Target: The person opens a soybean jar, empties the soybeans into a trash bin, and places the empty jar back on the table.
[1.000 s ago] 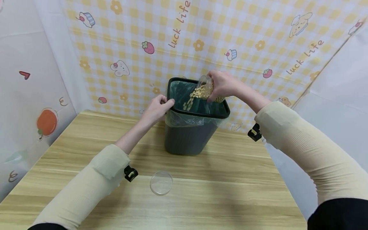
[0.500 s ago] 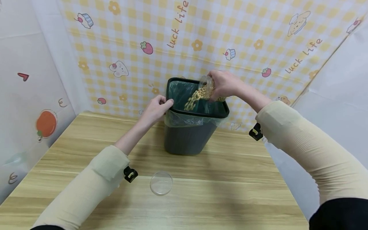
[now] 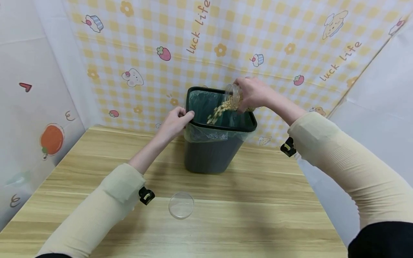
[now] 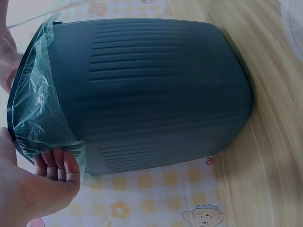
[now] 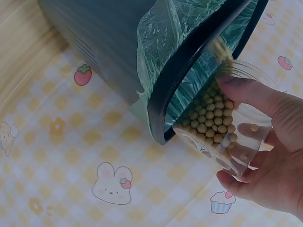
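Note:
A dark grey trash bin point(image 3: 206, 156), lined with a thin greenish plastic bag point(image 4: 40, 104), stands on the wooden table against the wall cloth. My left hand point(image 3: 175, 120) grips the left side of its black rim, thumb on top and fingers curled under over the bag's folded edge. Above the bin's right side, my right hand point(image 3: 253, 94) holds a clear jar point(image 5: 246, 120) tipped on its side, mouth to the left. Round pale yellow beans point(image 5: 210, 120), like soybeans, pour from it into the lined bin. Some beans still lie inside the jar.
A clear round lid point(image 3: 181, 205) lies flat on the wooden table point(image 3: 258, 200), in front of the bin. Behind stands a yellow checked cloth point(image 3: 145, 39) with printed pictures; a white sheet point(image 3: 22, 107) hangs on the left and another on the right.
The jar in my right hand has shifted slightly right and up while beans keep falling from it. My left hand stays on the rim.

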{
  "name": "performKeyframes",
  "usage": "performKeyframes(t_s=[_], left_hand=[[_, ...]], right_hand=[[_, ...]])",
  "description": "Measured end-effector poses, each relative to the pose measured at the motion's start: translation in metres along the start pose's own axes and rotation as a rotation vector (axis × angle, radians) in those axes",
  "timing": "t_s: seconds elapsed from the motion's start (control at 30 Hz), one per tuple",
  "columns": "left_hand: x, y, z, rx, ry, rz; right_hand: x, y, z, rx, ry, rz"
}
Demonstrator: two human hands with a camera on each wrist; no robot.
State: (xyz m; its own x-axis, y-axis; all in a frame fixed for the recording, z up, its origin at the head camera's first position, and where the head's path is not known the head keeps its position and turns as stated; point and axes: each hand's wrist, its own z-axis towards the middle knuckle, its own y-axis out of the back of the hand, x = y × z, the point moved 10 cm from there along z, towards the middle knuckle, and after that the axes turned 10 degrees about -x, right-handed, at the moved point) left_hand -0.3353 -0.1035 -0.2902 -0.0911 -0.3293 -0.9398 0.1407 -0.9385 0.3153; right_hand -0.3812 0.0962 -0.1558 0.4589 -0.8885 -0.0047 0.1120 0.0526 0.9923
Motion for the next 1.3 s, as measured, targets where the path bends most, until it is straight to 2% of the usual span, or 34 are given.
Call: performKeyframes(t_s=[0.33,0.67,0.93,1.3], left_hand=[[-0.001,0.001,0.000,-0.013,-0.024,0.004],[-0.001,0.000,-0.002,-0.006,-0.016,0.003],[-0.002,-0.001,-0.004,-0.008,-0.019,-0.001],[-0.001,-0.001,-0.003,-0.011,-0.020,-0.016]], right_hand=[[-0.001,0.004,-0.002,0.002,0.005,-0.042],[-0.002,0.006,-0.005,-0.014,-0.011,-0.057],[-0.002,0.006,-0.007,-0.013,0.008,-0.071],[0.003,0.010,-0.010,-0.093,0.073,-0.135]])
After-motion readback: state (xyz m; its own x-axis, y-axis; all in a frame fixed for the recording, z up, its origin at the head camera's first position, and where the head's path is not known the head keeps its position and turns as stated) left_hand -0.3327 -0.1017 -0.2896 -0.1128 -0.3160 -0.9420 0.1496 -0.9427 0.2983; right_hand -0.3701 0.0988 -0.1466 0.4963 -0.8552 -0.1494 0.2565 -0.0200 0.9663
